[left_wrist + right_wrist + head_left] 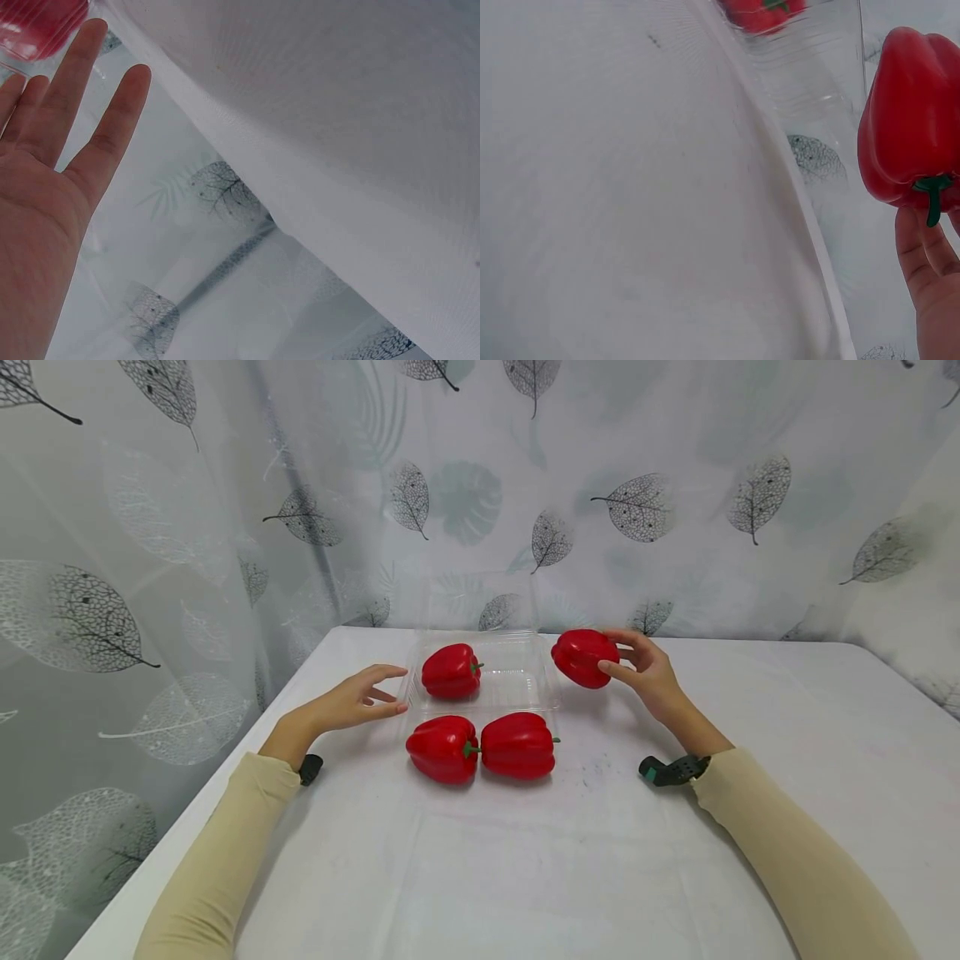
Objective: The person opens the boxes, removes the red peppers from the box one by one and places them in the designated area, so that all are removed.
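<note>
My right hand (645, 672) grips a red bell pepper (581, 656) by its end, just right of a clear plastic container (517, 693). In the right wrist view, the fingers meet the held pepper (911, 120) at its green-stemmed end. Another red bell pepper (450, 672) lies in the left part of the container, its stem pointing right. Beside the container's left wall is my left hand (356, 700), its fingers extended toward the rim and holding nothing. The left wrist view shows the spread fingers and palm (37, 202).
Two more red bell peppers, a left one (442, 752) and a right one (519, 746), lie side by side in front of the container. Its clear lid (480, 602) stands raised at the back. A leaf-patterned curtain (585, 443) hangs behind the white table (487, 877).
</note>
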### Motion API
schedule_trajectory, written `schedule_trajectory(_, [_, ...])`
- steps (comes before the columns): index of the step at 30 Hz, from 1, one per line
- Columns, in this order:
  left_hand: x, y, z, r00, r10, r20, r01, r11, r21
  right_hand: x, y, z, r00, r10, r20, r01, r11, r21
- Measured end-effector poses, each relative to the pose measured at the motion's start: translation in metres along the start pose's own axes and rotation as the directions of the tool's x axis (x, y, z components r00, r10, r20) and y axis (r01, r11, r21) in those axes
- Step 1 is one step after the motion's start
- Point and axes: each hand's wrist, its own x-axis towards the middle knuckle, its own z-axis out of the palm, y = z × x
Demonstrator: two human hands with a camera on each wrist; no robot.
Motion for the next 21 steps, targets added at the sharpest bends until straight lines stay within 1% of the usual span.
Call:
schedule_trajectory(5, [-0.0005, 0.0005, 0.0001, 1.0, -0.01, 0.005, 0.01, 1.0, 0.005, -0.0003, 0.0031, -0.0013, 1.0, 0.018, 0.006, -0.018, 1.0, 0.0])
schedule_trajectory(12, [-0.0005, 0.0002, 0.0001, 1.0, -0.025, 0.006, 0.025, 1.0, 0.004, -0.001, 0.0026, -0.0022, 0.998, 0.055, 0.009, -0.055, 0.997, -0.046])
schedule_trajectory(21, [-0.0016, 0.0021, -0.0006, 1.0, -0.021, 0.009, 0.02, 1.0, 0.012, -0.0017, 0.003, -0.0058, 0.996, 0.087, 0.015, -0.086, 0.994, -0.07])
